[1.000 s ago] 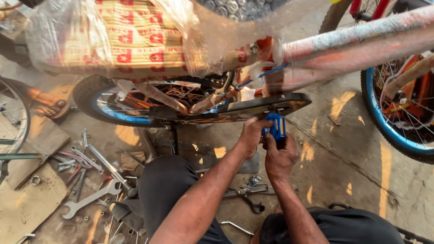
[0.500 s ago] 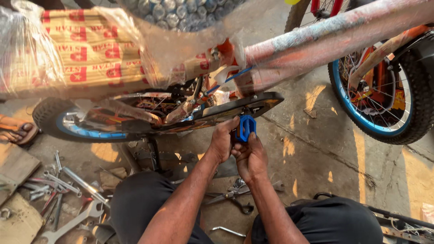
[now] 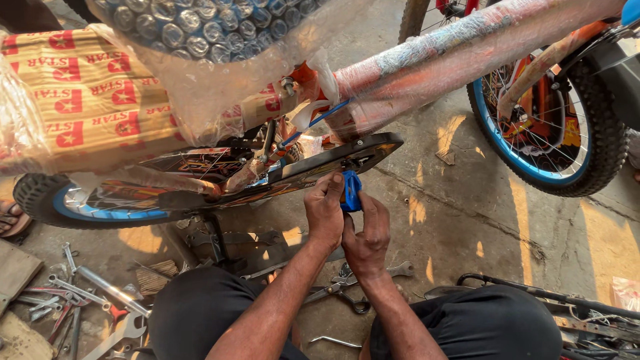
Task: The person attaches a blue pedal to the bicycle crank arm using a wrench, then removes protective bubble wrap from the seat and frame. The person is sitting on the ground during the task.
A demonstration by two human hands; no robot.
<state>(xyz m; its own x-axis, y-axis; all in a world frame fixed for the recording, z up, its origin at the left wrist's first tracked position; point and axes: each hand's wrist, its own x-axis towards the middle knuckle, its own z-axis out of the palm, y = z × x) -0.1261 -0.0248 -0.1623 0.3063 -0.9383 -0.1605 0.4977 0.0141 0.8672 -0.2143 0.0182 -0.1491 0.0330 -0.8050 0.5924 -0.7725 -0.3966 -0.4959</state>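
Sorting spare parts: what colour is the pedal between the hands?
Bright blue: the pedal shows best in the head view, held by both hands.

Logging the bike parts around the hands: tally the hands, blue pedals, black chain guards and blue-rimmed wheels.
hands, left hand and right hand: 2
blue pedal: 1
black chain guard: 1
blue-rimmed wheels: 2
total: 6

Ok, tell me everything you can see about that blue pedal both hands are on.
The blue pedal looks like moulded plastic, bright blue, small and blocky. It sits just under the black chain guard of the wrapped bicycle, tilted roughly upright. The left hand grips it from the left, with fingers reaching up to the guard, and the right hand pinches it from below and the right. Much of it is hidden by the fingers, so its tread and axle cannot be made out.
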